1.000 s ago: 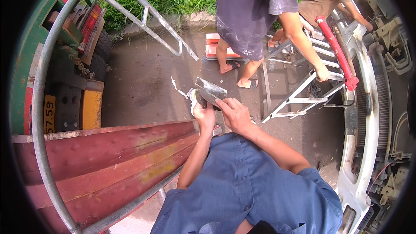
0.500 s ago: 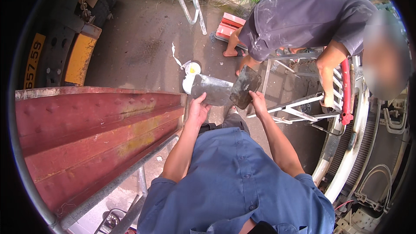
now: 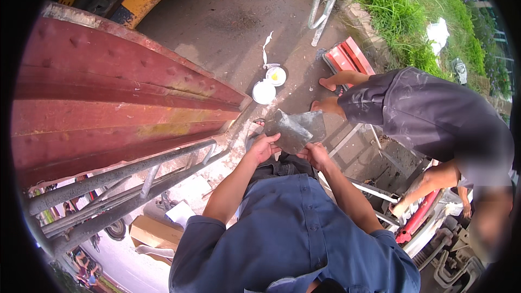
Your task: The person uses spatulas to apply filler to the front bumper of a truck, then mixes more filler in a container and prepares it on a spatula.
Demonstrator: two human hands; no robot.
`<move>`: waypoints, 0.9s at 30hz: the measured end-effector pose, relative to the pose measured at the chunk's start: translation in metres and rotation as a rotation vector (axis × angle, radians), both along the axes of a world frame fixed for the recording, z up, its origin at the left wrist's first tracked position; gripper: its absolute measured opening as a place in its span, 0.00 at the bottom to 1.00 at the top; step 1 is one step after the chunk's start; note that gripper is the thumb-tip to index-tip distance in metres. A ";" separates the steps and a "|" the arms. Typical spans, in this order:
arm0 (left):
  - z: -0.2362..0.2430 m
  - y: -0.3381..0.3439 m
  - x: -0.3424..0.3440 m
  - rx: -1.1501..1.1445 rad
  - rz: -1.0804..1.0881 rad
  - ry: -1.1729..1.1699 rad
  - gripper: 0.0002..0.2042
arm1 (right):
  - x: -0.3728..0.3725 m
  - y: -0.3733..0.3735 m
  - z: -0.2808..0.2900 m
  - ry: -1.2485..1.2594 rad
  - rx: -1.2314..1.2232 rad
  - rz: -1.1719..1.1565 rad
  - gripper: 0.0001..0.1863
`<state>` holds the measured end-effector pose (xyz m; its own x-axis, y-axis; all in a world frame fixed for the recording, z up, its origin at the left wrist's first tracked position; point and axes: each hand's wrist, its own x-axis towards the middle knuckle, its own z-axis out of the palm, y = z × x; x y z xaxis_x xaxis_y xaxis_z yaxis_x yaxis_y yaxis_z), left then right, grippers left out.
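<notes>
My left hand [image 3: 264, 147] grips the edge of a thin, dark grey sheet [image 3: 288, 135] with its thumb on top. My right hand [image 3: 316, 155] pinches the near edge of a second dark sheet [image 3: 315, 122]. The two sheets overlap in front of my waist, and a pale, shiny streak crosses them. I cannot tell exactly where one ends and the other begins. Beyond them on the ground sit a white round tub [image 3: 264, 92] and a white lid-like dish [image 3: 276, 76] with a yellow dab in it.
A red ribbed metal panel [image 3: 125, 92] and grey metal rails [image 3: 135, 184] stand at my left. A co-worker in a dark shirt [image 3: 429, 114] bends over at right, near a red bar [image 3: 418, 217]. Farther off are a red stool-like object [image 3: 350, 57] and metal legs [image 3: 328, 0].
My view has turned, so the panel and co-worker sit differently in it. The two sheets, spread apart side by side before, now overlap more and my hands are closer together.
</notes>
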<state>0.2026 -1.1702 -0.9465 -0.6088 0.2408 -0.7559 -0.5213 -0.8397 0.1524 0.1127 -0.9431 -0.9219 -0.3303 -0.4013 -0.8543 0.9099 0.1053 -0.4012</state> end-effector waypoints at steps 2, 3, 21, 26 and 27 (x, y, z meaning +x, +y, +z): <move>-0.015 0.016 0.017 0.043 0.045 -0.018 0.18 | -0.007 0.011 -0.016 -0.061 -0.008 0.167 0.14; -0.026 0.024 0.025 0.028 0.075 -0.057 0.18 | -0.011 0.022 -0.026 0.066 0.076 0.434 0.13; -0.030 0.180 0.148 0.022 0.949 -0.005 0.16 | -0.084 0.092 -0.003 0.198 -0.253 1.879 0.15; -0.087 0.160 0.159 -0.087 0.932 -0.042 0.15 | -0.081 0.073 -0.115 -0.074 -0.194 1.801 0.09; -0.101 0.150 0.157 -0.135 0.922 0.008 0.14 | -0.080 0.064 -0.145 0.078 -0.148 1.547 0.07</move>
<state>0.3600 -1.0199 -1.0473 -0.5212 -0.4302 -0.7370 0.3443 -0.8962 0.2797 0.0330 -0.8786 -1.0669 0.4301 -0.4568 -0.7787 -0.0667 0.8441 -0.5320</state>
